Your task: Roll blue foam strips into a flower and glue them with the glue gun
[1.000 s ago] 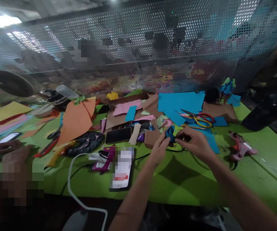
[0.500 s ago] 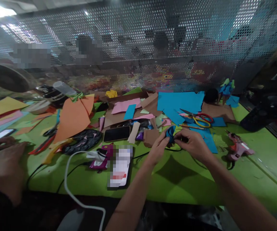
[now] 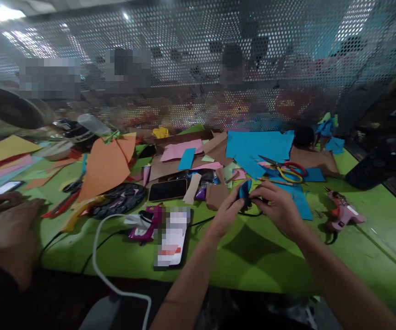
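My left hand and my right hand meet over the green table. Both pinch a small curled blue paper piece held between their fingertips, just above the tabletop. A brown paper scrap lies just left of my left hand. Red and yellow scissors rest on blue paper sheets behind my right hand. A pink glue gun lies to the right of my right hand.
A phone, a second phone on a white cable, orange paper and several coloured scraps crowd the left and middle. Another person's hands rest at the far left. A perforated metal screen closes the back.
My hands have shifted very slightly while still working the blue paper piece. The other person's hands at the left have moved a little.
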Motion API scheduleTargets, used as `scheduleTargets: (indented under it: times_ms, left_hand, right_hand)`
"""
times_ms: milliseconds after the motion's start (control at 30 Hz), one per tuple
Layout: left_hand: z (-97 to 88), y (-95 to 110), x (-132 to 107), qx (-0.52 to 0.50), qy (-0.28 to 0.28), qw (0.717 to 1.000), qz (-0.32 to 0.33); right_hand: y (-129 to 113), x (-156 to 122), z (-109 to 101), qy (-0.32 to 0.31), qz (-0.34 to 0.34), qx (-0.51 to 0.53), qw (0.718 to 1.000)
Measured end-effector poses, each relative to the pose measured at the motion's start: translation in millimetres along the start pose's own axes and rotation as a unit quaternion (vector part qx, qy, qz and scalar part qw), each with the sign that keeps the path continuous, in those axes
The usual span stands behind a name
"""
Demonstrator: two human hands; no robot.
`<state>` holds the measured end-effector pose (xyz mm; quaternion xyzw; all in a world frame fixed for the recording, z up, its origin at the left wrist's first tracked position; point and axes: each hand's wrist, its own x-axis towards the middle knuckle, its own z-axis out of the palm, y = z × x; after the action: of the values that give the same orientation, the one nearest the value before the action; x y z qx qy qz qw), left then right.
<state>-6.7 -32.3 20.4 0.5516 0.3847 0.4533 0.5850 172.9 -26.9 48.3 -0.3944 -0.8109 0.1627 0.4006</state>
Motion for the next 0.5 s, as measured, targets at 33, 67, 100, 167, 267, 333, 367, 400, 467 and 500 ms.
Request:
scheduleTargets:
  times_ms: [33,67,100,167,267,333,367,400,467,500]
  left_hand:
    - [-0.4,-0.6,0.0,0.002,-0.001,1.0,0.004]
    - [-0.8,-1.1,0.1,0.004,-0.003,1.0,0.008]
    - [-1.1,-1.5,0.1,0.007,-0.006,1.0,0.012]
    - [-1.7,-2.0,0.3,0.009,-0.009,1.0,0.017]
    - [-1.8,-1.6,0.7,0.008,-0.01,1.0,0.013]
    - [-1.8,-1.5,0.9,0.006,-0.007,1.0,0.012]
    - [-1.8,-1.7,1.1,0.007,-0.004,1.0,0.014]
    - [-1.8,-2.1,1.3,0.009,-0.001,1.0,0.018]
    - [-2.1,-3.5,1.9,0.017,0.006,1.0,0.024]
    - [-2.2,-4.2,2.2,0.022,0.01,0.999,0.027]
  right_hand:
    - [-0.6,-0.2,0.4,0.001,0.001,0.005,1.0]
    - [-1.0,-0.4,0.9,0.001,0.003,0.01,1.0]
    - [-1.3,-0.5,1.2,0.001,0.005,0.013,1.0]
    - [-1.7,-0.6,1.5,-0.002,0.011,0.015,1.0]
    - [-2.0,-0.3,0.7,-0.009,0.017,0.013,1.0]
    - [-2.5,0.1,-0.2,-0.008,0.012,0.012,1.0]
    - [-2.8,0.3,-0.6,-0.007,0.009,0.01,1.0]
    - [-3.3,0.4,-1.0,-0.006,0.006,0.006,1.0]
    - [-4.5,0.4,-1.4,-0.003,0.004,-0.004,1.0]
    - [-5.1,0.2,-1.5,-0.003,0.004,-0.009,1.0]
